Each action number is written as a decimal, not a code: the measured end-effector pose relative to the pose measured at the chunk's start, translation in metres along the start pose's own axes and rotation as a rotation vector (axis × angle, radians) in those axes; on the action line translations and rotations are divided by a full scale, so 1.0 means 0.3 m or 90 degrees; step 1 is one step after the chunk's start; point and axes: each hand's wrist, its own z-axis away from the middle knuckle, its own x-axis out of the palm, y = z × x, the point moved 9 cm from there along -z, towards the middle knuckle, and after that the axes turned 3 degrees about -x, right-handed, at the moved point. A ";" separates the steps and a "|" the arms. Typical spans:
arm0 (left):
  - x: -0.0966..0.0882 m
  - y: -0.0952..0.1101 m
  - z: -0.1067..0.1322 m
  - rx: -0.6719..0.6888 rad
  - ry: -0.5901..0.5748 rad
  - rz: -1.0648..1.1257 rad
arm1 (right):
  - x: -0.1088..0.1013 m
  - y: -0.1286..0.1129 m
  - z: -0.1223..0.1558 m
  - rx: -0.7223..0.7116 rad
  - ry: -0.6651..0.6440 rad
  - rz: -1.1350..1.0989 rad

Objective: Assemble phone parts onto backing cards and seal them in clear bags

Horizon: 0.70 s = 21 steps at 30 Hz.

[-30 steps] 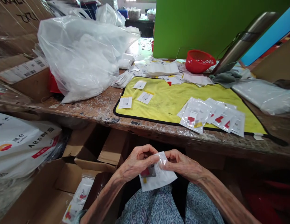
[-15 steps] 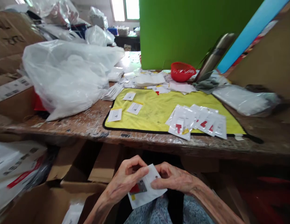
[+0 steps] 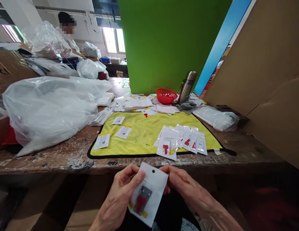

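Observation:
A small white packet (image 3: 153, 208) hangs tilted in front of the table edge, with a hole near its top. Through its face show a grey plate with a red T-shaped piece on it, and a bit of yellow. My left hand (image 3: 118, 195) pinches the packet's left edge, thumb on the front. At its upper right corner my right hand (image 3: 185, 183) is closed, its fingertips partly hidden behind the packet. Beyond, similar filled packets (image 3: 167, 144) overlap on a yellow cloth (image 3: 137, 141). Several white cards (image 3: 123, 132) lie on the cloth's left side.
A big clear plastic bag (image 3: 50, 112) bulges at left. Behind the cloth are paper stacks (image 3: 137, 103), a red basket (image 3: 165, 96) and a steel flask (image 3: 188, 86). A green panel (image 3: 173, 45) stands at the back, cardboard (image 3: 265, 80) at right. A person (image 3: 68, 32) is far left.
The packet has turned more upright, facing me, and its hole is uncovered. My right thumb has left its front for the right edge. The view has tilted up and shifted.

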 end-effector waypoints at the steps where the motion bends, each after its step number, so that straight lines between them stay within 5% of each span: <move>1: 0.016 0.015 -0.016 0.016 0.009 0.031 | -0.005 -0.010 0.006 -0.013 0.009 0.012; 11: 0.144 0.031 -0.122 0.061 -0.002 0.140 | -0.113 -0.019 0.013 -0.068 0.222 0.012; 21: 0.200 -0.004 -0.108 -0.004 -0.062 0.096 | -0.138 -0.056 0.018 -0.080 0.240 -0.049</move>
